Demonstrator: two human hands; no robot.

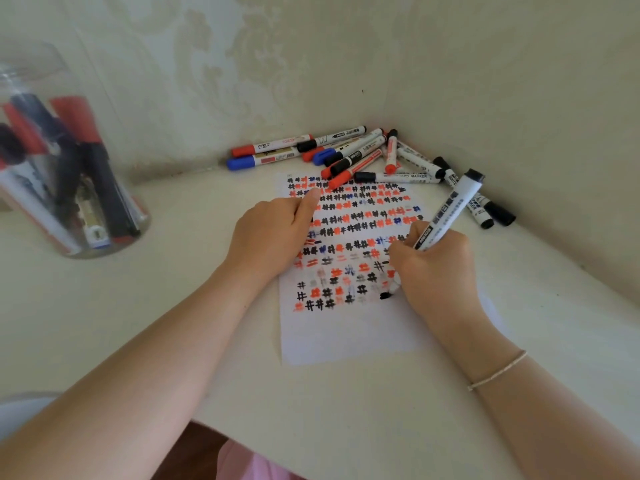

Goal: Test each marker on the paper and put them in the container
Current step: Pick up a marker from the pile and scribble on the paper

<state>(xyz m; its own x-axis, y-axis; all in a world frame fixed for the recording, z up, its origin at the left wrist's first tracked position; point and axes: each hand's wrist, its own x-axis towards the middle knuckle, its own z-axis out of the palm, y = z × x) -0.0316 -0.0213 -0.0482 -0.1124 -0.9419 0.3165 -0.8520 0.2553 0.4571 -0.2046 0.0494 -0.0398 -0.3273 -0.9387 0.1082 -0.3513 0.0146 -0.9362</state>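
The pale table fills a corner between two cream walls. On it, near the middle, lies a white sheet of paper, its upper two thirds covered in rows of small hash-shaped test marks in black, red and blue; the lower part is bare.

At the far left stands a clear round container, blurred at this edge of the view. It holds several markers standing on end and leaning together, with red, dark blue and black caps and white barrels showing through the wall.

In the corner just beyond the top edge of the paper is a loose pile of markers, white barrels with red, blue and black caps, lying crossed over one another; a few touch the paper's top edge, and some more trail along the right wall.

The left hand lies flat on the left side of the paper, fingers relaxed and spread, forefinger stretched toward the top rows.

The right hand has its grip curled round a black marker, pinching the lower barrel. The marker is tilted, its capped end up and away, its black tip down on the paper at the end of a row. A thin bracelet circles the right wrist.
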